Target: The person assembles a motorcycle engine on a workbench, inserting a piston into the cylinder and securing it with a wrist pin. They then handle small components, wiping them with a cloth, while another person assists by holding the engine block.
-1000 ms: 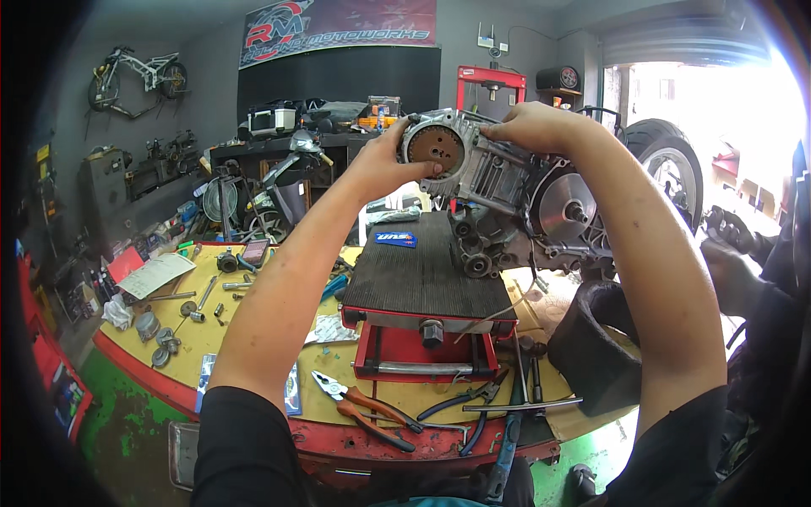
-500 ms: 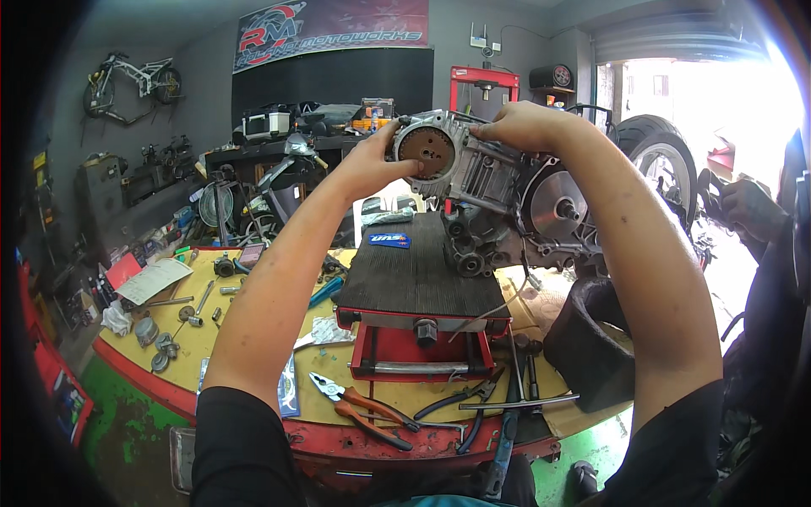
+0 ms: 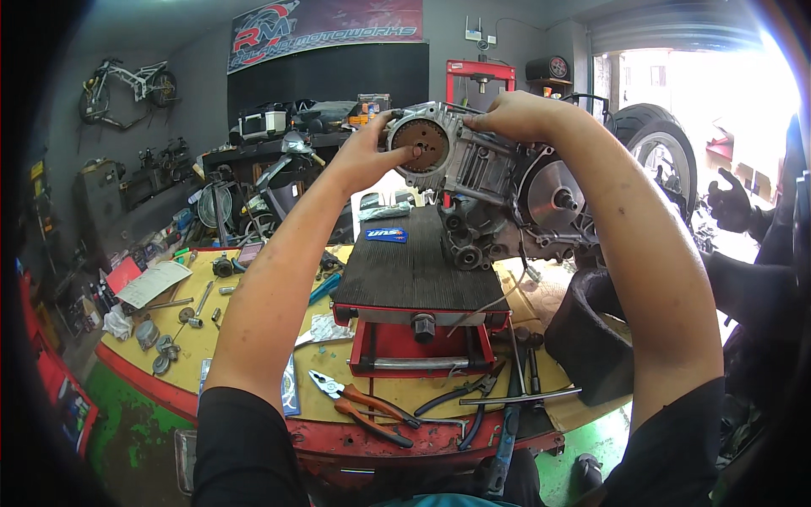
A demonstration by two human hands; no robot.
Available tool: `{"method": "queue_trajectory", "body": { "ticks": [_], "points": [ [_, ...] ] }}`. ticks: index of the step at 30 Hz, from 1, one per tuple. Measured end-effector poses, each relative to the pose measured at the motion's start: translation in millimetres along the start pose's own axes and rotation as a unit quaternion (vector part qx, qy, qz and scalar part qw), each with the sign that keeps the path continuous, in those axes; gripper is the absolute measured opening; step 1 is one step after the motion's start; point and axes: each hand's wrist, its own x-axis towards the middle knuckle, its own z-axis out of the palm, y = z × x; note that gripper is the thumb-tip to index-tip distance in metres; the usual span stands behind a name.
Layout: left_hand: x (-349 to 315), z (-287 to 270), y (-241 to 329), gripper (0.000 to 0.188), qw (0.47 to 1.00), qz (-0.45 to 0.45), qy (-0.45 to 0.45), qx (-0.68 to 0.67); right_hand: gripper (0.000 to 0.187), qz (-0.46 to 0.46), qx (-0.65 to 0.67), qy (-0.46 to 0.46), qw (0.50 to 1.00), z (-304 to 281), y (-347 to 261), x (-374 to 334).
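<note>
A silver motorcycle engine (image 3: 481, 224) rests tilted on a black ribbed bench stand (image 3: 414, 275), its cylinder head (image 3: 435, 175) raised toward the upper left. My left hand (image 3: 367, 160) wraps round the outer end of the head, the thumb lying on a brown cam sprocket (image 3: 429, 139) in its round opening. Over the top of the head, where it meets the finned cylinder, my right hand (image 3: 519, 117) is closed with its thumb pressed near the joint; its other fingertips are hidden behind. A smooth metal disc (image 3: 547, 197) with a central shaft shows on the engine's right side.
Orange-handled pliers (image 3: 359, 406), dark-handled pliers (image 3: 465, 397) and a T-handle wrench (image 3: 524, 397) lie at the bench's front. A black foam-like ring (image 3: 583, 338) stands at right. Loose metal parts (image 3: 160, 342) sit at left. A co-worker's dark hand (image 3: 731, 203) shows far right.
My left thumb has slid slightly up across the sprocket toward its centre. Both hands stay on the head. At far right, the co-worker's hand and arm have shifted. The whole view has moved slightly.
</note>
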Motion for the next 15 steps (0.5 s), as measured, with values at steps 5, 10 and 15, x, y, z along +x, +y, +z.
{"method": "queue_trajectory", "body": {
  "ticks": [5,10,15],
  "points": [
    [1,-5,2,0.086,1.000,-0.004,-0.023,0.019,0.075,-0.007,-0.006,0.007,1.000,0,1,0],
    [5,1,10,0.105,0.989,-0.039,-0.008,0.139,0.073,-0.012,-0.023,0.015,1.000,0,2,-4],
    [9,-1,-1,0.102,0.991,-0.039,0.008,0.129,0.072,-0.014,-0.026,0.016,0.999,-2,-11,-18]
  ]
}}
